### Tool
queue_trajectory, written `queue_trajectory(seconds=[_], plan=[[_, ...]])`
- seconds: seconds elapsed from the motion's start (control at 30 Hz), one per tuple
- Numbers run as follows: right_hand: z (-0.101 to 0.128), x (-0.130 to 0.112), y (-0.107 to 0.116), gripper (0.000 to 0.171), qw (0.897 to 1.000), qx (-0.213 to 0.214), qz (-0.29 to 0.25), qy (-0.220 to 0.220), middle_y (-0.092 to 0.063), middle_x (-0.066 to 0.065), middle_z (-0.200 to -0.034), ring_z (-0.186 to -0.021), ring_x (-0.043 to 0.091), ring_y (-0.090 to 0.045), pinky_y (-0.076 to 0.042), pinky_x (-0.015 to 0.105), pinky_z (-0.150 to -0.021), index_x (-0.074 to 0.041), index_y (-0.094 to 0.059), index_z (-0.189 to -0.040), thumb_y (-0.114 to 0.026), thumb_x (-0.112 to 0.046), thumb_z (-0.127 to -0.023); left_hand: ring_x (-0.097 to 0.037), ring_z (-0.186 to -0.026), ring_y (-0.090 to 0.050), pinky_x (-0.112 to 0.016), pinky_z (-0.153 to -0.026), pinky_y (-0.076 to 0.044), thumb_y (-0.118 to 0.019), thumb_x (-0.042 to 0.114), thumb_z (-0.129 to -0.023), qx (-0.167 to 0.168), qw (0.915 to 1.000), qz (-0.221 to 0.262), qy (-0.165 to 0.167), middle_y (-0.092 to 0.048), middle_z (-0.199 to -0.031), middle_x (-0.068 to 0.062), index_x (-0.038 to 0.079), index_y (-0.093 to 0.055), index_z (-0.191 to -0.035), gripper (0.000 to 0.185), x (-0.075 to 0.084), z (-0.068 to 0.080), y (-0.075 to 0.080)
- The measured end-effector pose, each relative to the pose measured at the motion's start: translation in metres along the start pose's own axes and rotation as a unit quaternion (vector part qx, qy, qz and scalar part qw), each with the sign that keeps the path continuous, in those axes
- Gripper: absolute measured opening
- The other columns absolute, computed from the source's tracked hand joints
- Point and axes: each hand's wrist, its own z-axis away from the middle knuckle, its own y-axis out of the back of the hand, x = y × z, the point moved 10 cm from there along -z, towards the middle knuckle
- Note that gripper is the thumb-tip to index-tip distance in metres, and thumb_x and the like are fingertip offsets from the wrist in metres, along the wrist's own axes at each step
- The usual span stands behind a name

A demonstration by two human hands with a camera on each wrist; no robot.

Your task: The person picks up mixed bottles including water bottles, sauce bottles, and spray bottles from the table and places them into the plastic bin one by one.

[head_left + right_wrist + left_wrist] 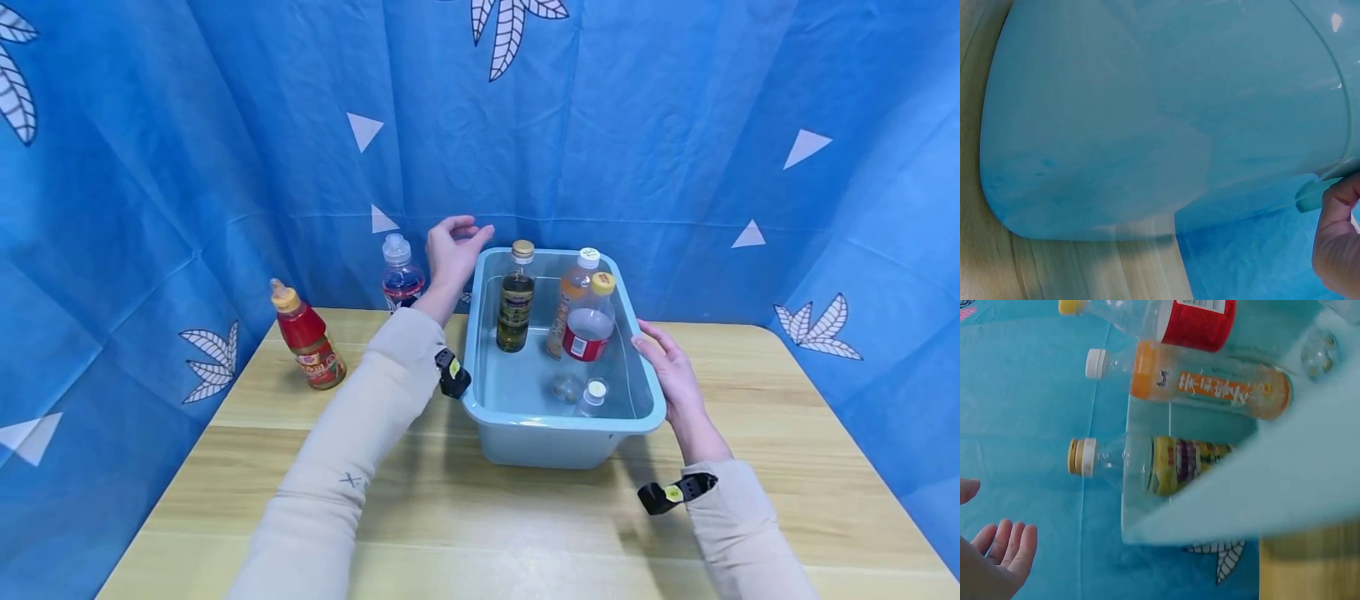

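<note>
A light blue plastic tub [551, 435] stands on the table. My right hand [671, 375] grips its right rim, the fingers along the outer edge; the right wrist view shows a bent finger [1338, 203] at the rim. Beyond the tub's back left corner, my left hand [453, 254] is raised with loosely bent fingers and nothing in it. Nearest to it inside the tub is an upright dark bottle [515, 308] with a gold cap. Beside that lean an orange-labelled bottle [1210, 384] and a clear bottle with a red label [587, 333]. A small white-capped clear bottle [592, 398] is near the front.
To the left on the wooden table [480, 533] stands a red sauce squeeze bottle [315, 350] with a yellow cap. A clear-capped bottle with a blue label [401, 275] stands behind my left forearm, partly hidden. A blue patterned curtain [645, 150] hangs behind and at both sides.
</note>
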Motion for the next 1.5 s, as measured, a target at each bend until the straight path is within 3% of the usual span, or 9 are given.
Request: queue_trajectory(seconds=[0.27,0.43,0.67,0.9,1.23,1.5], plan=[[0.0,0.001,0.0,0.055,1.0,-0.001,-0.007,0.0,-0.058,-0.01,-0.094,-0.084,0.007,-0.06,-0.05,0.021,-0.069,-0.013,-0.033,-0.136,-0.056,-0.025,-0.088,-0.02,-0.087,-0.057,-0.025,-0.076,-0.047,-0.069,0.017,-0.077,0.056,0.9984,0.003,-0.01,-0.061,-0.096,-0.012,0.001,-0.061,-0.102,0.03,-0.014,-0.004,0.035],[0.001,0.0,-0.001,0.056,1.0,-0.001,-0.002,0.002,-0.054,-0.007,-0.102,-0.087,0.006,-0.059,-0.049,0.021,-0.072,-0.015,-0.034,-0.136,-0.056,-0.029,-0.087,-0.02,-0.089,-0.056,-0.025,-0.077,-0.046,-0.069,0.017,-0.077,0.092,0.9956,-0.014,-0.012,-0.06,-0.099,-0.011,0.001,-0.061,-0.101,0.029,-0.022,-0.005,0.055],[-0.001,0.0,-0.001,0.055,1.0,-0.001,-0.001,0.008,-0.057,-0.01,-0.096,-0.085,0.006,-0.059,-0.049,0.02,-0.07,-0.013,-0.035,-0.136,-0.056,-0.027,-0.087,-0.026,-0.089,-0.055,-0.027,-0.078,-0.044,-0.072,0.013,-0.073,0.155,0.9868,-0.028,-0.038,-0.061,-0.097,-0.015,-0.002,-0.062,-0.097,0.029,-0.033,-0.007,0.077],[-0.003,0.001,0.0,0.055,1.0,0.003,0.004,0.006,-0.058,-0.011,-0.095,-0.085,0.006,-0.059,-0.049,0.021,-0.069,-0.013,-0.033,-0.137,-0.055,-0.026,-0.088,-0.023,-0.089,-0.052,-0.028,-0.079,-0.042,-0.074,0.011,-0.071,0.213,0.9746,-0.032,-0.061,-0.059,-0.097,-0.013,-0.004,-0.06,-0.097,0.033,-0.042,-0.006,0.095],[-0.002,0.002,-0.001,0.052,1.0,-0.001,0.0,0.009,-0.058,-0.009,-0.094,-0.084,0.007,-0.06,-0.05,0.022,-0.07,-0.013,-0.036,-0.134,-0.056,-0.026,-0.088,-0.025,-0.1,-0.047,-0.029,-0.087,-0.037,-0.076,0.016,-0.069,0.234,0.9691,-0.073,-0.026,-0.052,-0.106,-0.013,-0.001,-0.054,-0.105,0.045,-0.063,-0.01,0.102],[-0.001,0.0,-0.002,0.055,1.0,0.004,0.027,0.007,-0.053,-0.006,-0.101,-0.086,0.007,-0.059,-0.049,0.022,-0.071,-0.016,-0.035,-0.136,-0.055,-0.031,-0.087,-0.022,-0.104,-0.043,-0.029,-0.091,-0.035,-0.077,0.022,-0.068,0.228,0.9694,-0.09,-0.004,-0.047,-0.111,-0.011,0.001,-0.049,-0.112,0.056,-0.077,-0.021,0.104]])
